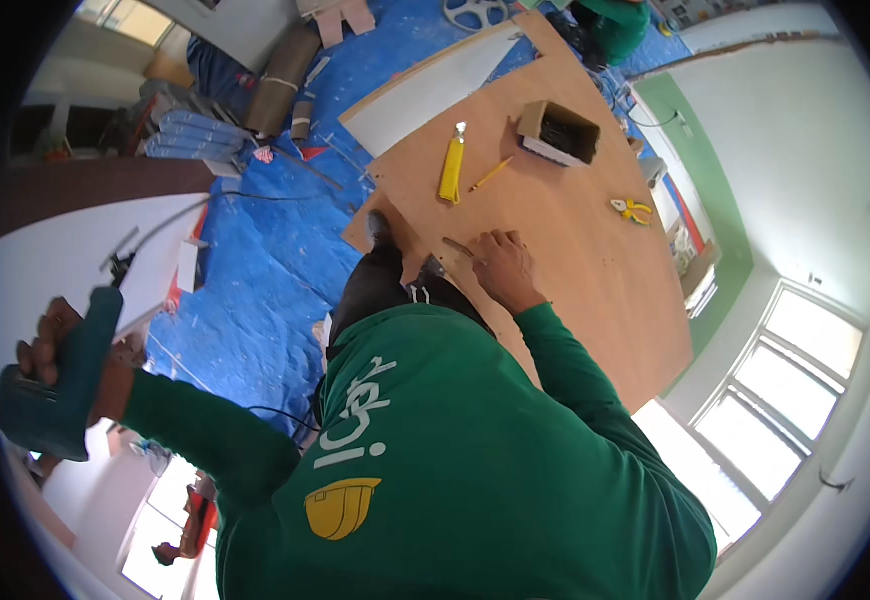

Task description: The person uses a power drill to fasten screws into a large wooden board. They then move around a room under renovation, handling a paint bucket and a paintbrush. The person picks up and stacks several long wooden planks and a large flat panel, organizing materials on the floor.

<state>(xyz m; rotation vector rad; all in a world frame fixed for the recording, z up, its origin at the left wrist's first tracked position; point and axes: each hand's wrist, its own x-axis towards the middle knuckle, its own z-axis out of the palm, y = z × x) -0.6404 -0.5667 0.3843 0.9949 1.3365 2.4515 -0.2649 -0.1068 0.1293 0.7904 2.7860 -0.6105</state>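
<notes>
Plywood [585,270] fills the middle of the head view, above a blue sheet [245,250]. The right hand [505,270] rests on the board near the centre, fingers bent, with a short brown strip [461,248] by the thumb; I cannot make out whether it is pinched. The left hand [50,335], well apart at the far left, is wrapped round a teal power tool [103,325].

Above the right hand lie a yellow pencil [492,174], a yellow cutter [451,168] and an open box [563,155] with dark contents; yellow-handled pliers [632,211] lie to the right. All four take up board space. A white panel [425,95] lies along the plywood's upper left edge. A dark cable [255,197] crosses the left, below stacked packs [190,138].

A co-worker [618,30] in green is at the top edge, another person [195,525] in red at lower left. White lettering and a yellow helmet picture mark the green sweater [515,450]; print on the packs is too small to read.
</notes>
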